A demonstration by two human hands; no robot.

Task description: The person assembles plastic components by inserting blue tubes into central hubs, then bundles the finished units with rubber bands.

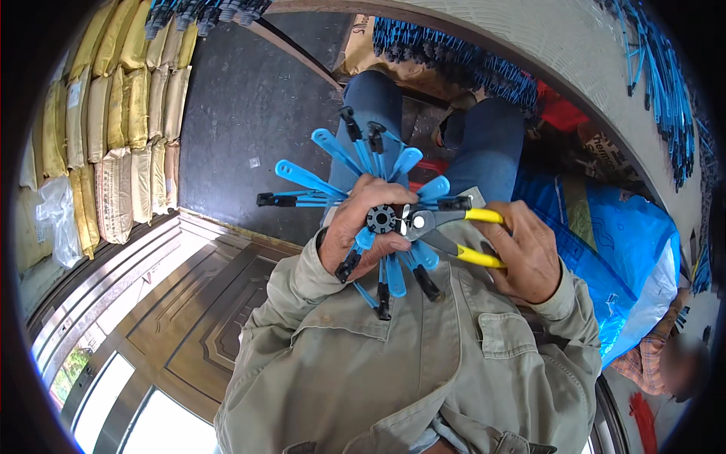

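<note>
Two hands: both yours, raised before your khaki jacket (pixel 370 363), with your jeans (pixel 491 144) beyond them.
Left grip: your left hand (pixel 349 228) is clamped around the blue-and-black bundle, its thumb and fingers curled about a round, toothed black hub (pixel 380 219).
Blue-and-black bundle: it sits inside your left hand, its blue strips (pixel 330 150) fanning out on nearly every side, some ending in black tips (pixel 276 200).
Right grip: your right hand (pixel 529 253) is closed on the yellow-handled pliers (pixel 484 258), whose two handles stand apart.
Plier head: just beside the hub, on its right; you cannot tell from here whether the metal touches it.
Surface: a pale, textured one (pixel 590 79) curves across the upper right, carrying more blue pieces (pixel 662 98).
Left side: stacked yellowish sacks (pixel 138 110), a clear plastic bag (pixel 57 219) hanging against them, and a brown panelled door (pixel 200 318) lower down.
Right side: blue plastic sheeting (pixel 597 250) near your right arm, and another person's plaid sleeve (pixel 643 359) farther down.
</note>
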